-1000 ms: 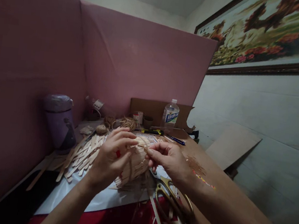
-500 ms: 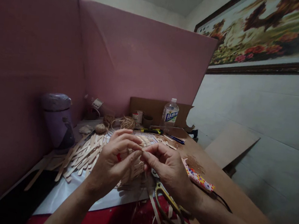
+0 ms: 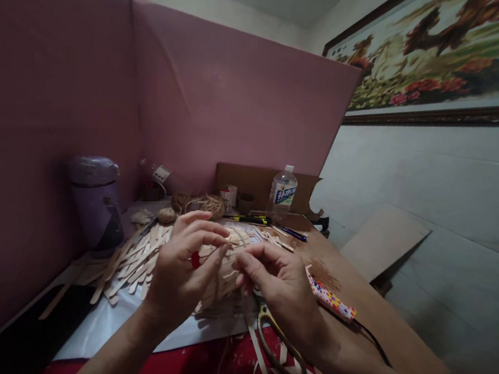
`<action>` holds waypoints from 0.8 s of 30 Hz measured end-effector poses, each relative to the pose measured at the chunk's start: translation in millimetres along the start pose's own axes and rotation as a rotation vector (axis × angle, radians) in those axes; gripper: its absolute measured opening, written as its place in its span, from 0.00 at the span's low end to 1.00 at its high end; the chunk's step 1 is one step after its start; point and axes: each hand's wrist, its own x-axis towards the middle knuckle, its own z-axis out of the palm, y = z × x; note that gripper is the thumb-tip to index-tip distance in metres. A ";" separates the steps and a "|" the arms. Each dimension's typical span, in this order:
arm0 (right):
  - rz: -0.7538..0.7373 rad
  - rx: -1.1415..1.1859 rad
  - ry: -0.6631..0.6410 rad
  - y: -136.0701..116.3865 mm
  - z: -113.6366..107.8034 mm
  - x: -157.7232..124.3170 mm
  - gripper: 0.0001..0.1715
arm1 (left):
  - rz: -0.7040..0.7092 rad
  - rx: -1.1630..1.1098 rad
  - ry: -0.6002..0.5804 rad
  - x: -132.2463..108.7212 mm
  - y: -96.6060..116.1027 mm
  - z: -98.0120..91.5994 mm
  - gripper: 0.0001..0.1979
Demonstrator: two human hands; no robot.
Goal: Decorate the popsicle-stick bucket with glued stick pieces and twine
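Pinching slat edges, apparently, left hand [image 3: 179, 275] and right hand [image 3: 281, 283] are gripping a surely light, brittle curved pale-wood stick shell [image 3: 224, 273] beside yellow-handled metal scissors [image 3: 277, 341].

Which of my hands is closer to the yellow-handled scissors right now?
Right. The right hand is right next to the scissors, just beyond their handles. The left hand is farther off to the left, fingers on the wooden stick piece.

Brown bench [image 3: 378, 322] carries white sheet [image 3: 126, 323] with loose wooden sticks [image 3: 137, 258], yellow scissors [image 3: 277, 340], water bottle [image 3: 283, 192], twine [image 3: 211, 205], utility knife [image 3: 252, 218], blue pen [image 3: 294, 234], purple bin [image 3: 97, 202].
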 end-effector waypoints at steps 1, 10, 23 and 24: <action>0.036 0.056 -0.028 -2.2 2.4 -0.6 0.11 | 0.047 0.053 0.027 -1.1 0.6 0.8 0.04; 0.111 0.293 -0.054 -4.2 5.0 2.1 0.09 | 0.438 0.371 0.045 -14.9 -1.4 2.9 0.15; 0.112 0.276 -0.116 -2.4 -10.0 3.1 0.10 | 0.357 0.121 0.102 -13.6 8.0 12.1 0.13; 0.120 0.271 -0.113 -2.0 -10.5 2.9 0.10 | 0.360 0.122 0.097 -13.8 7.9 12.2 0.13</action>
